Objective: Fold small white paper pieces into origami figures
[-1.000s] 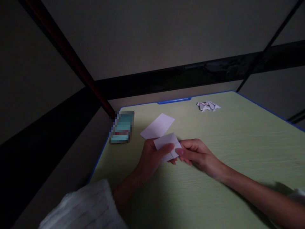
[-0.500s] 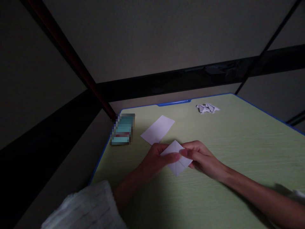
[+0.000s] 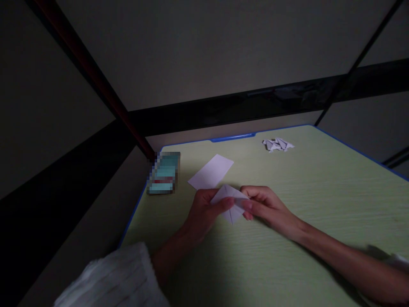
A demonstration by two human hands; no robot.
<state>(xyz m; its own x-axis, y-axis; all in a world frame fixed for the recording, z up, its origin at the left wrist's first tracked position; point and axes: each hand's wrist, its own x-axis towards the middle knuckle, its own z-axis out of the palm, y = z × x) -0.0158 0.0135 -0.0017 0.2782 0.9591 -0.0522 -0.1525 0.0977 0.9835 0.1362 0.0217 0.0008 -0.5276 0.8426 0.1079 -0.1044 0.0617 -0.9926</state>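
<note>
A small diamond-shaped piece of folded white paper (image 3: 227, 193) with creases is held up above the table between both hands. My left hand (image 3: 207, 209) grips its left side, thumb on top and the fingers hidden behind the paper. At its right corner my right hand (image 3: 266, 207) pinches it between thumb and fingers. Just beyond my left hand lies a flat white sheet of paper (image 3: 211, 171), its near edge partly covered by that hand.
The pale green table (image 3: 319, 187) has a blue rim. Several folded white paper shapes (image 3: 277, 144) sit together at the far right. A blurred teal object (image 3: 164, 172) lies at the left edge. A blue handle (image 3: 233, 137) runs along the far edge, before a wall.
Both hands have shifted slightly up and left with the folded paper. The paper has tilted, and its right flap now bends at my right thumb.
</note>
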